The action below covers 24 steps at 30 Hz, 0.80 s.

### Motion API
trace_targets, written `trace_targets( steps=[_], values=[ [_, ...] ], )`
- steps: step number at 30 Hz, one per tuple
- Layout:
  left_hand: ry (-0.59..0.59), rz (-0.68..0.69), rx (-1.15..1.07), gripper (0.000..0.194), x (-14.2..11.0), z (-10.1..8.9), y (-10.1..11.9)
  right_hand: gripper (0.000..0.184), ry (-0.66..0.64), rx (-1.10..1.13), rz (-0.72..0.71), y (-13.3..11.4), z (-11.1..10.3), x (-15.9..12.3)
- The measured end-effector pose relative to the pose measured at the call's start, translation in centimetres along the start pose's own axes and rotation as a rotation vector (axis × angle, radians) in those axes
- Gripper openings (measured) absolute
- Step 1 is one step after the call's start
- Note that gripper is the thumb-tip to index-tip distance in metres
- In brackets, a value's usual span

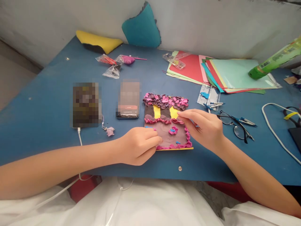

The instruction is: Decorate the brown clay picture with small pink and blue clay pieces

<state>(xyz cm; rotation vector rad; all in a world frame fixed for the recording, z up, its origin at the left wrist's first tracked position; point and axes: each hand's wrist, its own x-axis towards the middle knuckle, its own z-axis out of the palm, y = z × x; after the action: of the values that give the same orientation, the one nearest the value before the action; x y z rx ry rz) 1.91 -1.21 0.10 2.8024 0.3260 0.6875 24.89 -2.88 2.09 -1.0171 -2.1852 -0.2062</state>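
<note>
A clay-covered panel (166, 136) lies flat on the blue table, its front edge yellow. Pink and purple clay petals crowd its top, with dark brown and yellow patches below them. A pink clay flower (173, 130) with blue in it sits on the mauve lower part, near a small blue clay piece (178, 142). My left hand (140, 146) is closed over the panel's lower left, covering that edge; what its fingers hold, if anything, is hidden. Above the panel's right side, my right hand (204, 129) is pinched; anything between the fingertips is too small to name.
A phone (127, 115) and a cabled device (85, 106) lie to the left. On the right are a plastic case (208, 94), a compass (245, 121) and eyeglasses (239, 131). Coloured paper sheets (237, 73) and a green tube (274, 61) are at the back.
</note>
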Motion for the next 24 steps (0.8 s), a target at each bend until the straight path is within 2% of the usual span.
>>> trace_targets(
  steps=[3,5,9,13,15,18,24],
  values=[
    [0.024,-0.004,-0.054,0.023,-0.6,-0.1,-0.1,0.009,-0.033,0.052,0.046,0.2,0.5,-0.5],
    [0.005,-0.011,-0.091,0.022,-0.8,-0.3,-0.2,0.016,-0.085,0.079,0.026,0.2,0.5,-0.8],
    [0.046,-0.041,-0.149,0.021,-1.1,-0.2,-0.3,0.029,-0.196,0.099,-0.040,0.0,0.5,-1.2],
    [0.071,-0.044,-0.181,0.021,-1.4,0.2,-0.4,0.011,-0.193,0.177,-0.017,-0.3,0.8,-1.4],
    [0.069,-0.066,-0.200,0.022,-1.5,0.2,-0.3,0.008,-0.180,0.198,-0.010,-0.6,0.9,-1.5],
    [0.066,-0.116,-0.238,0.024,-1.4,0.1,-0.2,0.014,-0.180,0.195,-0.032,-1.1,0.8,-1.5],
    [0.065,-0.156,-0.361,0.027,-1.3,0.0,0.0,0.038,-0.202,0.125,-0.104,-1.9,0.2,-1.2]
  ],
)
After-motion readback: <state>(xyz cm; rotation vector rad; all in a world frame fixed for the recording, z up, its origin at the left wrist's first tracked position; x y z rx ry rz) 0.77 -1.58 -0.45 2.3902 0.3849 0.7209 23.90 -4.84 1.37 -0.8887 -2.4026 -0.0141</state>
